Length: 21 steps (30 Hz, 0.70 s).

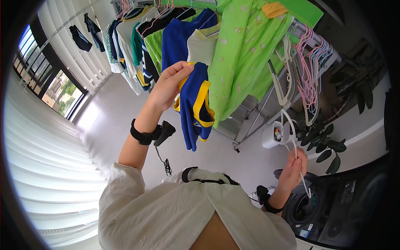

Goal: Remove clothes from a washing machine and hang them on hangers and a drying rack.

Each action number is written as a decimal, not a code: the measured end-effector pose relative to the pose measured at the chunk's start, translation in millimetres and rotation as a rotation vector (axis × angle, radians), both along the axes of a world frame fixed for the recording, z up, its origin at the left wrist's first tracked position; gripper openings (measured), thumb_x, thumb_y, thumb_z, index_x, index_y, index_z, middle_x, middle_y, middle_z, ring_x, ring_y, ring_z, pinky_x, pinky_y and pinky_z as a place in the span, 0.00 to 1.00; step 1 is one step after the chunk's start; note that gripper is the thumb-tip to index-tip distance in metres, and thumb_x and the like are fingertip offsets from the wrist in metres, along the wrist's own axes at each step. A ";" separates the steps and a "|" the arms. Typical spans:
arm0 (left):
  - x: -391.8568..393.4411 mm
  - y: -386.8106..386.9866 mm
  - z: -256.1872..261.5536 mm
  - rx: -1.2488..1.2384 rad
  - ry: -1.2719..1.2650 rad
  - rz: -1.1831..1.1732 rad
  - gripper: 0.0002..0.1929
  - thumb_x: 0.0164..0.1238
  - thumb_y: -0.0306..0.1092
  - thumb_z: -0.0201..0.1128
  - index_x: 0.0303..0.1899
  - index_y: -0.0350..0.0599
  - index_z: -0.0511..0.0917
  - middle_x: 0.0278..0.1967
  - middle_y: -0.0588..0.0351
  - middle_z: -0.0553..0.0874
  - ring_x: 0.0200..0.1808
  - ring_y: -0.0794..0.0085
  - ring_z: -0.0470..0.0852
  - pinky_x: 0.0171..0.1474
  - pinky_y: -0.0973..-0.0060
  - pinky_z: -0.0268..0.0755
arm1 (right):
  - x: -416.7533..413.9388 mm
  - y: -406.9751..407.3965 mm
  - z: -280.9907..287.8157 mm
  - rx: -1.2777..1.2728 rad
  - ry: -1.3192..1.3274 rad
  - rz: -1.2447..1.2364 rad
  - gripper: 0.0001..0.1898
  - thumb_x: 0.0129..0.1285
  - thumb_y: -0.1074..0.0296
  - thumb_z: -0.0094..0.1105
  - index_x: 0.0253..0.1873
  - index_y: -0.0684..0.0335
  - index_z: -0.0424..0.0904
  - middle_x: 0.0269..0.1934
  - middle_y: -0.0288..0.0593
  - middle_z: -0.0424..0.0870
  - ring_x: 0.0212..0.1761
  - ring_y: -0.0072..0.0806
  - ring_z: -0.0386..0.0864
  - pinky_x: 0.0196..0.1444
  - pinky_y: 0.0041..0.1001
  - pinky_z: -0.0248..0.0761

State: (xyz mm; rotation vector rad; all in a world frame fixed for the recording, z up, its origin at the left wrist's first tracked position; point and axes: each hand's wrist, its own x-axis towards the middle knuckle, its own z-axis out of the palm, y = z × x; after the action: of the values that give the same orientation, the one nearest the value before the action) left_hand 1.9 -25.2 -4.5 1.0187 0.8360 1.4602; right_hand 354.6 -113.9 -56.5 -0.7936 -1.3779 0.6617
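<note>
My left hand (pixel 172 82) pinches a small blue garment with yellow trim (pixel 195 100) by its upper edge. The garment hangs down in loose folds in front of the clothes rack. Out to the right, my right hand (pixel 293 170) grips a white clothes hanger (pixel 294 137); nothing hangs on it. Nearest to the held garment is a light green printed cloth (pixel 232 62), draped from the rack just to its right. A blue top (pixel 179 39) and a cream top (pixel 202 48) hang behind my left hand.
Pink and blue hangers (pixel 309 68) and grey hangers (pixel 284 81) hang at the rack's right end. A white bin (pixel 271 136) stands below, beside a leafy plant (pixel 325 147). A front-loading washing machine (pixel 301 207) is at lower right. White vertical blinds (pixel 53 162) line the left.
</note>
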 end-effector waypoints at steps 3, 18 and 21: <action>2.0 -1.7 7.3 0.007 -0.008 -0.081 0.06 0.72 0.34 0.56 0.43 0.44 0.77 0.38 0.65 0.83 0.39 0.87 0.81 0.44 0.88 0.74 | -27.7 27.7 24.2 0.177 0.321 0.698 0.09 0.72 0.62 0.46 0.44 0.60 0.72 0.24 0.28 0.60 0.26 0.18 0.55 0.34 0.23 0.49; -109.8 -46.1 -13.6 -0.111 -0.098 0.061 0.14 0.71 0.37 0.57 0.50 0.37 0.76 0.43 0.55 0.85 0.41 0.76 0.84 0.47 0.81 0.77 | -150.6 80.3 27.1 -0.286 -0.393 0.794 0.11 0.69 0.72 0.48 0.50 0.69 0.78 0.25 0.34 0.71 0.22 0.17 0.64 0.25 0.18 0.59; -111.1 -49.9 -35.6 -0.211 -0.053 0.093 0.15 0.71 0.37 0.56 0.51 0.37 0.76 0.43 0.56 0.84 0.41 0.77 0.84 0.47 0.82 0.78 | -148.2 74.2 52.2 -0.119 -0.641 0.652 0.10 0.68 0.70 0.51 0.47 0.67 0.80 0.24 0.37 0.75 0.23 0.20 0.71 0.27 0.21 0.65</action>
State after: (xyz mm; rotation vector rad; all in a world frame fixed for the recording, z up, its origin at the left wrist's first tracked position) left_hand -109.2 -75.1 -40.1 0.7886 0.9877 1.4362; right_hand 206.4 -39.6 -4.3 -0.6684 -2.2427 1.0509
